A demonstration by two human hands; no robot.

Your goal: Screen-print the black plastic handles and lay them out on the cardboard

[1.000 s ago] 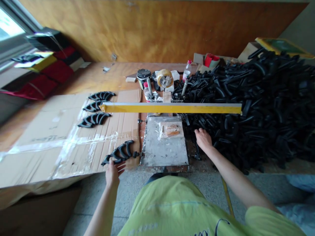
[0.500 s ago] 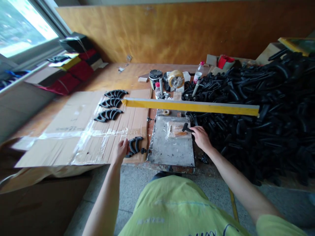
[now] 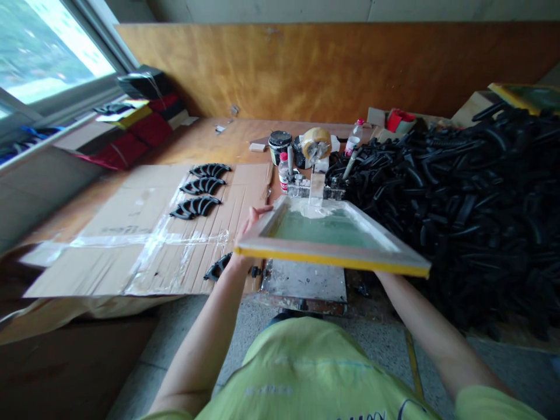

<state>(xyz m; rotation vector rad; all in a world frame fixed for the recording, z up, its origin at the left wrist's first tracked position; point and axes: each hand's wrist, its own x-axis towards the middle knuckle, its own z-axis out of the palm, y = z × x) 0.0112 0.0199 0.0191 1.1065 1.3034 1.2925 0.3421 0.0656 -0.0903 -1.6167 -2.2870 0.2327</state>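
A screen printing frame (image 3: 335,256) with a yellow front edge and greenish mesh tilts over the grey metal plate (image 3: 306,283). It is joined at the back to a hinged clamp (image 3: 317,185). My left hand (image 3: 251,224) is at the frame's left side, fingers along the edge, and appears to grip it. The frame covers my right hand; only my right forearm (image 3: 406,309) shows, reaching beneath the front right corner. What that hand holds is hidden. Curved black handle-like pieces (image 3: 216,268) lie on the cardboard beside my left wrist, partly covered by my arm.
Flattened cardboard (image 3: 144,233) carries several rows of black curved pieces (image 3: 196,207). A large heap of black parts (image 3: 472,221) fills the right side. Behind the frame stand a paint tub (image 3: 279,146), a tape roll (image 3: 317,143) and small bottles (image 3: 283,166).
The frame has swung down from its raised position over the plate. My left hand has moved from the black pieces up and right to the frame. My right hand has become hidden beneath it.
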